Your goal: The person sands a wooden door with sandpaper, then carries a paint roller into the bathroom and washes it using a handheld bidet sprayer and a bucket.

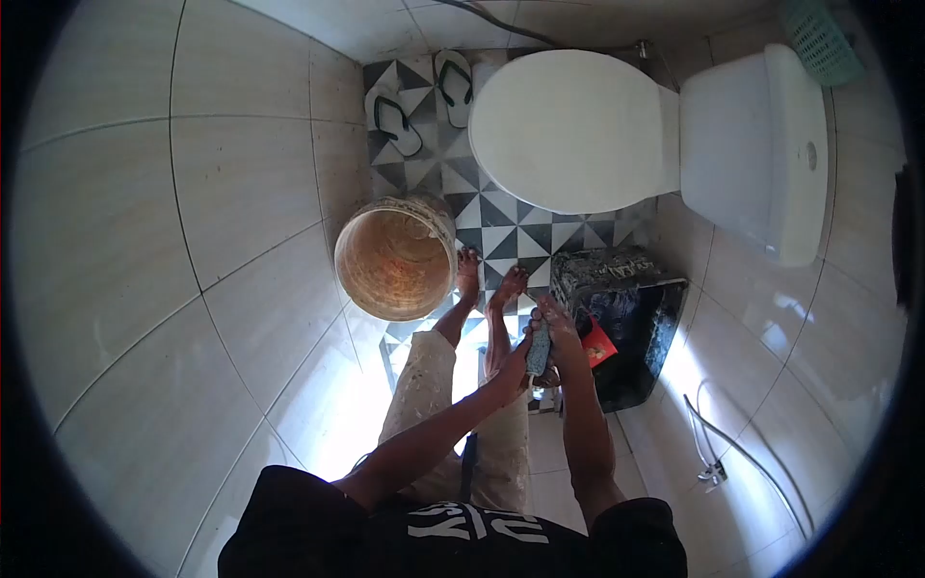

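Both my hands meet in front of my right leg, around a small grey-blue speckled object (pixel 539 349) that looks long and narrow. My left hand (pixel 520 360) is closed on its left side. On its right side and upper end are the fingers of my right hand (pixel 561 328), also closed. What the object is, I cannot make out. Just right of my right hand, a red item (pixel 598 342) lies in a black, stained tub (pixel 636 380). My bare feet stand on the patterned tiles.
A stained round bucket (pixel 395 265) is left of my feet. Ahead are a toilet with closed lid (pixel 573 130) and two flip-flops (pixel 393 123). Tiled walls (pixel 241 193) stand close on both sides. A hose (pixel 747 458) hangs at the lower right, a green basket (pixel 822 43) at the upper right.
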Tool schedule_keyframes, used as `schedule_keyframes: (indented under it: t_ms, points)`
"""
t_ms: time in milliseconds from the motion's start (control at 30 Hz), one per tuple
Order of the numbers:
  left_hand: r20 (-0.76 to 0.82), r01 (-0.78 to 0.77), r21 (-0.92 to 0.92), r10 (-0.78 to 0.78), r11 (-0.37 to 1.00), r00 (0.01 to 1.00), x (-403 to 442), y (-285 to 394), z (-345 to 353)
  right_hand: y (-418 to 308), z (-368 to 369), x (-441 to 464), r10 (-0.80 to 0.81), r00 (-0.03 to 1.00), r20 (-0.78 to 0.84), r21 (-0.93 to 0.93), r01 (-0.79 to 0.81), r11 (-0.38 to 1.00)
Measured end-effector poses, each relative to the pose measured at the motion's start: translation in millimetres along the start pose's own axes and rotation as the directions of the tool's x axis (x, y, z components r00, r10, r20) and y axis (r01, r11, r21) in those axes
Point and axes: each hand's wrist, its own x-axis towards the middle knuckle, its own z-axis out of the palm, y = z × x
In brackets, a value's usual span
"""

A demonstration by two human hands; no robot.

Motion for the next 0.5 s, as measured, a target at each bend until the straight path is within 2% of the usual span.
schedule_keyframes:
  t_ms: [33,100,133,167,233,267,300,367,433,500]
  points:
    - [0.004,-0.001,-0.022,0.001,1.0,1.0,0.6,-1.5,-1.6,-2.1,1.3,1.6,0.009,1.0,-0.003,-0.021,-0.009,1.0]
    - [-0.059,-0.256,0.344,0.293,0.904,0.954,2.3,-6.8,-3.5,-7.4,3.3,7.1,0.095,0.983,-0.157,-0.123,-0.115,0.986]
    - [-0.064,-0.26,0.325,0.296,0.909,0.953,0.2,-7.8,-0.1,-7.5,1.5,13.6,0.126,0.966,-0.225,-0.109,-0.153,0.982]
    - [-0.062,-0.258,0.486,0.328,0.835,0.943,-1.7,-9.6,4.9,-10.7,-2.2,18.5,0.131,0.966,-0.225,-0.126,-0.162,0.979]
    - [-0.045,-0.21,0.764,0.376,0.61,0.926,-5.9,-17.8,12.9,-12.6,-6.3,25.4,0.209,0.901,-0.381,-0.143,-0.281,0.949]
    - [-0.12,-0.158,0.77,0.383,0.618,0.916,4.4,-24.0,8.4,-7.1,-9.3,25.5,0.216,0.895,-0.39,-0.152,-0.294,0.944]
    - [-0.126,-0.161,0.76,0.386,0.629,0.914,10.9,-33.6,5.4,-2.2,-14.3,33.1,0.189,0.904,-0.382,-0.206,-0.283,0.937]
    - [-0.066,-0.359,0.699,0.556,0.618,0.829,8.9,-34.8,8.8,-0.5,-14.5,40.9,0.168,0.914,-0.368,-0.274,-0.279,0.92]
    - [-0.091,-0.348,0.72,0.579,0.601,0.81,11.3,-39.0,5.6,5.6,-10.7,46.8,0.127,0.901,-0.416,-0.485,-0.337,0.807]
    - [-0.104,-0.341,0.744,0.603,0.575,0.791,22.4,-51.9,0.8,11.0,-3.6,49.4,0.162,0.899,-0.406,-0.511,-0.371,0.775]
